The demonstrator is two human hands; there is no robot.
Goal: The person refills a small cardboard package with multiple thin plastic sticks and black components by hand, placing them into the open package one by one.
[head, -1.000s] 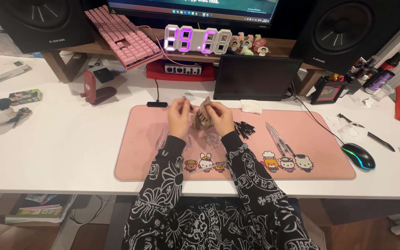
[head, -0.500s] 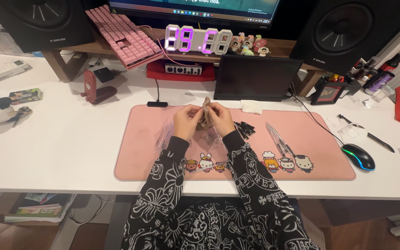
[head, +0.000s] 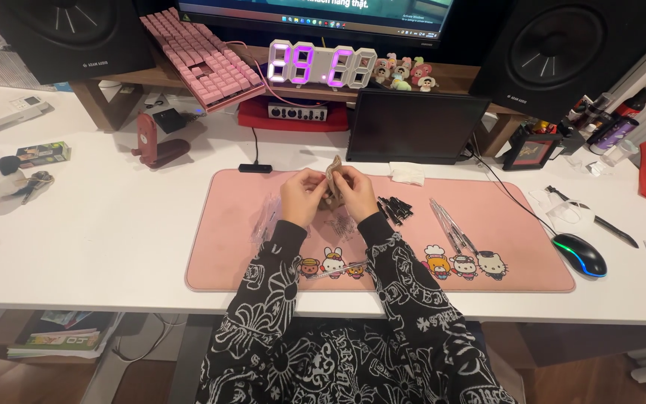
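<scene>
Fingers of both hands are closed on one small brownish object (head: 332, 179), held above the pink desk mat (head: 226, 247). The left hand (head: 302, 197) grips its left side; the right hand (head: 354, 191) grips its right side and upper edge. What the object is cannot be told; it looks folded and soft. Its long axis stands roughly upright, tilted slightly toward the monitor (head: 315, 11). It sits between the two hands, touching both, about equally near to each.

Under and beside the hands, clear plastic wrappers (head: 267, 217) lie on the mat. Just right of the right hand lies a heap of small black parts (head: 395, 208), then a row of clear pens (head: 448, 223). A computer mouse (head: 580, 254) rests on the white counter (head: 99, 239) at the mat's right edge. A dark tablet (head: 411, 126) stands behind the hands.
</scene>
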